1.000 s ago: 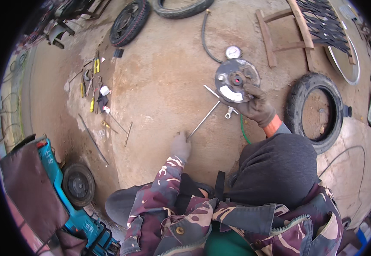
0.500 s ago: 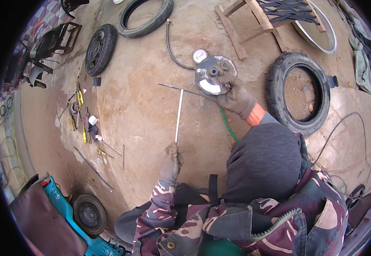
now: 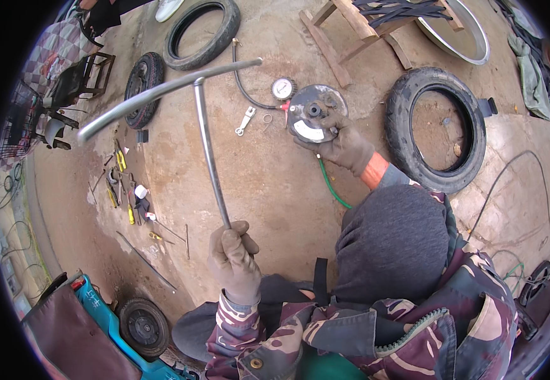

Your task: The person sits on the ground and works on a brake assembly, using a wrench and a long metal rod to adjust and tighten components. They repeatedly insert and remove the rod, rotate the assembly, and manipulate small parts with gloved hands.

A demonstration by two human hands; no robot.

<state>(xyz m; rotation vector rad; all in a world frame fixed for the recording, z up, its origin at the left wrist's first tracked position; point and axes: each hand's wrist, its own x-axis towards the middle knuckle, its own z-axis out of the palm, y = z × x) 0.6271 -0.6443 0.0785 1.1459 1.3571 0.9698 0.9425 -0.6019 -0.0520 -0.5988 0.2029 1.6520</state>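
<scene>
My left hand (image 3: 236, 256), gloved in grey, is closed around the lower end of a steel T-handle wrench (image 3: 204, 130). Its crossbar is raised toward me, slanting across the upper left. My gloved right hand (image 3: 346, 145) grips a round, dark motorcycle brake plate (image 3: 299, 106) by its near edge; a central hub and a white patch show on its face. Just beyond the plate lies a dial pressure gauge (image 3: 282, 88) with a black hose (image 3: 243, 79). A small metal lever (image 3: 246, 120) and a wire ring (image 3: 267, 119) lie left of it.
Tyres (image 3: 436, 130) lie on the concrete at right and far left, near a spoked-looking wheel (image 3: 143, 88). Pliers and screwdrivers (image 3: 120, 158) are scattered left. A wooden stool (image 3: 325, 47) and metal basin (image 3: 471, 31) stand far right; a teal motorbike (image 3: 98, 307) is near left.
The T-handle wrench has come up toward me, its crossbar now larger and slanted. My right hand still holds the brake plate; the small lever and ring beside it are now exposed.
</scene>
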